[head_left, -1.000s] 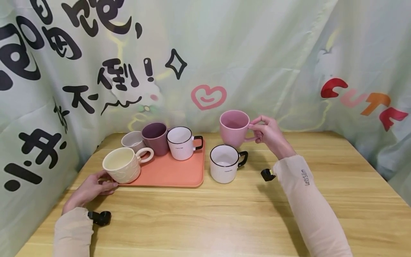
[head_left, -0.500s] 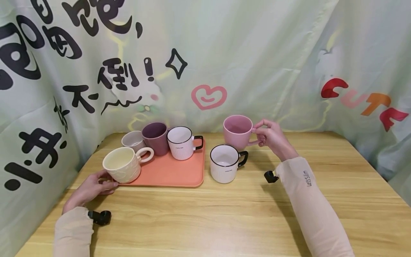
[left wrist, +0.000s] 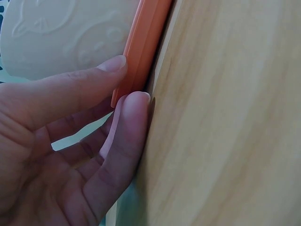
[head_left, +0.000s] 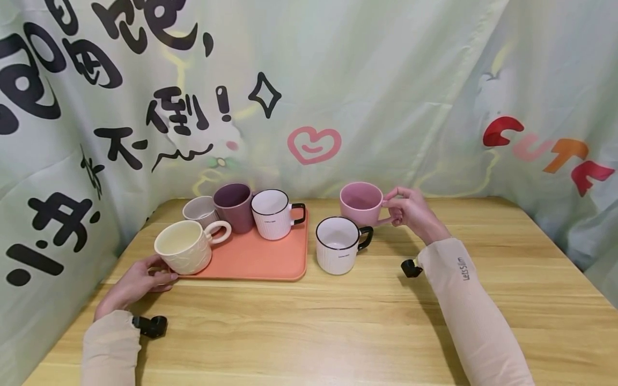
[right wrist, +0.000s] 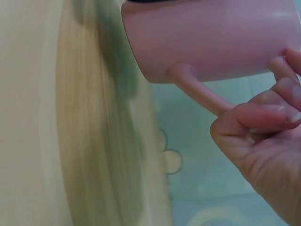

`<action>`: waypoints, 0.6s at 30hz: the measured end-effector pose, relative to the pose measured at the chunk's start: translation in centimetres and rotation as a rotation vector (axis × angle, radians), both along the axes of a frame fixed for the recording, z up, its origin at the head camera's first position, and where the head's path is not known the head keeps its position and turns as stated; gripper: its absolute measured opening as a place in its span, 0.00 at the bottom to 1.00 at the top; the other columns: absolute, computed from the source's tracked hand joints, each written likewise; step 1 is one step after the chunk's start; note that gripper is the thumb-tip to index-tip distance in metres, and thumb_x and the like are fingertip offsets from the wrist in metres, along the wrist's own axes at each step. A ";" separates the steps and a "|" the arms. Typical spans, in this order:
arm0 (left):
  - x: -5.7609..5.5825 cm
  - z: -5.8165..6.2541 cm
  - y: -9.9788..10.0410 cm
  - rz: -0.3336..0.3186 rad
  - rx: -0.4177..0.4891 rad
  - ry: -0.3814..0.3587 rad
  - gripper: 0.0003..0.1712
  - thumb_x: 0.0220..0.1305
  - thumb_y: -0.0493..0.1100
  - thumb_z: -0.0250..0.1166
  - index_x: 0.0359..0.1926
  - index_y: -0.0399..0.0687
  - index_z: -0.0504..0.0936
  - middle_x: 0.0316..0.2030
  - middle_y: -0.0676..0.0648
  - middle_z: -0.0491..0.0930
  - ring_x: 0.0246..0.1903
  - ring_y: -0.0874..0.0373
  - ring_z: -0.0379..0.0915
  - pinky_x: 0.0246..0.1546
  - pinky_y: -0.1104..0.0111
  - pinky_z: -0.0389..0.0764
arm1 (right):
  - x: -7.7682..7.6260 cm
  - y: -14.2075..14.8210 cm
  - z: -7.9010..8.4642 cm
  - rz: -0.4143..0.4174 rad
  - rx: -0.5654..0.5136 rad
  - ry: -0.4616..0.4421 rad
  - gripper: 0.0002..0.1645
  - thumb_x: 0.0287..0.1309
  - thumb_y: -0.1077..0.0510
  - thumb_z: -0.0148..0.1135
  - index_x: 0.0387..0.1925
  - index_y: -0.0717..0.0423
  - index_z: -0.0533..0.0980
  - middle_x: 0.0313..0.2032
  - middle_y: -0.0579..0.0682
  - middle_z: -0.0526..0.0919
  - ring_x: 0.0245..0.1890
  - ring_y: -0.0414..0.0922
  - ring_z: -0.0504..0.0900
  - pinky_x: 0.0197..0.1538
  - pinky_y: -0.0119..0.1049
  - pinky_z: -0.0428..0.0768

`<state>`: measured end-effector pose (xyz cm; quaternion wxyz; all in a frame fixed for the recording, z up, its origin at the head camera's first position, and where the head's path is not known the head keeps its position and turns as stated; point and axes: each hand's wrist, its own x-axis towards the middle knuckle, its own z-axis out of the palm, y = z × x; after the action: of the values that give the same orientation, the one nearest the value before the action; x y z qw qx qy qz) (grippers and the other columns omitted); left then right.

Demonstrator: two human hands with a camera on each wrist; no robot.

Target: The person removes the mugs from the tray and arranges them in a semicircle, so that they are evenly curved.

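My right hand (head_left: 410, 212) pinches the handle of a pink mug (head_left: 361, 205) behind the white mug with a black rim (head_left: 335, 252). In the right wrist view the fingers curl round the handle, and the mug's base is near the table; whether it touches I cannot tell. My left hand (head_left: 140, 281) holds the front left corner of an orange tray (head_left: 260, 262), with the thumb (left wrist: 113, 63) on the rim. On that tray stand a cream mug (head_left: 181, 249), a purple mug (head_left: 233, 209), a pale cup (head_left: 200, 209) and a second black-rimmed white mug (head_left: 272, 214).
A wooden table (head_left: 299, 332) carries everything. Behind it hangs a pale green printed curtain (head_left: 386, 80), close to the table's back edge. The black-rimmed mug off the tray stands just right of the tray, its handle pointing right.
My right hand has lowered the pink mug and moved it slightly right, behind the loose white mug. The left hand and the tray have stayed put.
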<state>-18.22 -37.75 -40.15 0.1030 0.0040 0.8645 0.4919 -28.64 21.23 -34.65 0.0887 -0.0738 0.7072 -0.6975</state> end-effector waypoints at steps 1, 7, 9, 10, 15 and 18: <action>0.0 0.0 0.0 0.000 0.001 0.000 0.31 0.69 0.31 0.64 0.63 0.16 0.61 0.49 0.30 0.74 0.36 0.63 0.79 0.39 0.68 0.87 | 0.0 0.0 -0.1 0.010 0.003 -0.001 0.08 0.68 0.69 0.55 0.35 0.54 0.74 0.18 0.46 0.66 0.19 0.41 0.64 0.27 0.33 0.67; 0.1 0.1 0.0 0.000 0.000 0.008 0.30 0.68 0.30 0.65 0.62 0.16 0.62 0.48 0.31 0.75 0.36 0.63 0.78 0.39 0.68 0.87 | -0.3 0.0 -0.8 0.076 -0.006 -0.009 0.07 0.68 0.69 0.54 0.35 0.55 0.73 0.17 0.48 0.65 0.19 0.45 0.71 0.27 0.34 0.67; 0.1 0.1 0.0 0.000 0.001 0.010 0.30 0.68 0.30 0.65 0.62 0.16 0.62 0.48 0.32 0.75 0.36 0.63 0.78 0.39 0.68 0.87 | -0.4 0.0 -1.0 0.089 -0.014 -0.009 0.08 0.67 0.70 0.54 0.34 0.56 0.73 0.17 0.49 0.64 0.19 0.46 0.72 0.27 0.34 0.67; 0.1 0.1 0.1 0.000 -0.002 0.010 0.30 0.68 0.30 0.65 0.62 0.16 0.62 0.48 0.31 0.75 0.36 0.63 0.78 0.39 0.68 0.87 | -0.4 0.1 -1.1 0.096 -0.018 -0.008 0.08 0.67 0.70 0.54 0.34 0.56 0.72 0.17 0.49 0.64 0.18 0.45 0.71 0.27 0.35 0.67; 0.1 0.1 0.0 0.001 -0.014 0.005 0.31 0.69 0.32 0.65 0.63 0.16 0.61 0.49 0.31 0.75 0.37 0.63 0.78 0.39 0.68 0.87 | -0.9 0.5 -2.0 0.138 -0.071 -0.007 0.10 0.66 0.72 0.52 0.32 0.56 0.72 0.17 0.48 0.63 0.18 0.44 0.67 0.27 0.35 0.68; 0.1 0.1 0.0 0.004 -0.018 0.006 0.31 0.69 0.32 0.65 0.63 0.16 0.61 0.49 0.31 0.75 0.36 0.63 0.78 0.38 0.68 0.87 | -1.1 0.8 -2.5 0.181 -0.118 -0.007 0.11 0.67 0.73 0.51 0.33 0.56 0.73 0.18 0.48 0.64 0.19 0.43 0.67 0.28 0.34 0.70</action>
<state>-18.15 -37.75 -40.03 0.0995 0.0027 0.8693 0.4842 -29.75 22.00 -37.11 0.1494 -0.1400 0.6552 -0.7272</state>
